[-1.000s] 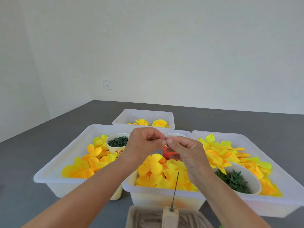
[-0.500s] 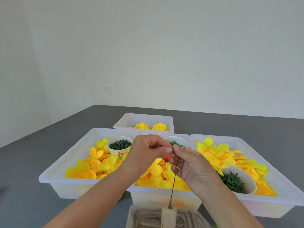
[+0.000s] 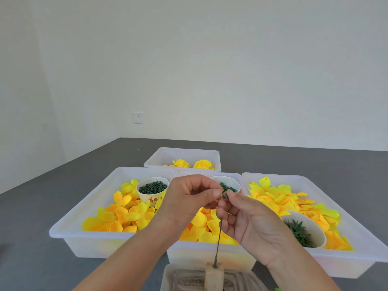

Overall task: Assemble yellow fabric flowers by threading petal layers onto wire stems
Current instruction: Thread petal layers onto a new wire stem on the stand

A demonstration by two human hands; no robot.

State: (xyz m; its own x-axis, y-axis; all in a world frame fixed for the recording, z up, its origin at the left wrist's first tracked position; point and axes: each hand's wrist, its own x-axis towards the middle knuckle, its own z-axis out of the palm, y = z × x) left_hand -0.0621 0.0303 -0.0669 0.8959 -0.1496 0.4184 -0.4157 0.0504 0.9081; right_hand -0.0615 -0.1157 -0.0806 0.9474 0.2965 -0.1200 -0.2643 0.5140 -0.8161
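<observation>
A thin green wire stem is seen standing nearly upright in a pale block at the near edge of the grey table, its top reaching up between two hands. A small green bead-like piece is pinched at the stem's tip by the thumb and forefinger of the left hand, while the stem just below is lightly gripped by the curled fingers of the right hand. No petal layer can be seen on the wire yet.

The wire is judged to be light and springy, likely to bend or whip if taken near its top alone; a hold close under the tip, with the base left seated in the block, is thought steadiest. The loose yellow petals heaped in the left white tray, the middle tray and the right tray are judged soft, weightless and easily creased, best lifted by the edge and pierced through the centre.

Red characters are printed on the paper cup of dark green pieces in the left tray; they are only partly visible and cannot be read with confidence. Two finished yellow flowers lie in the far tray. No other writing is visible.
</observation>
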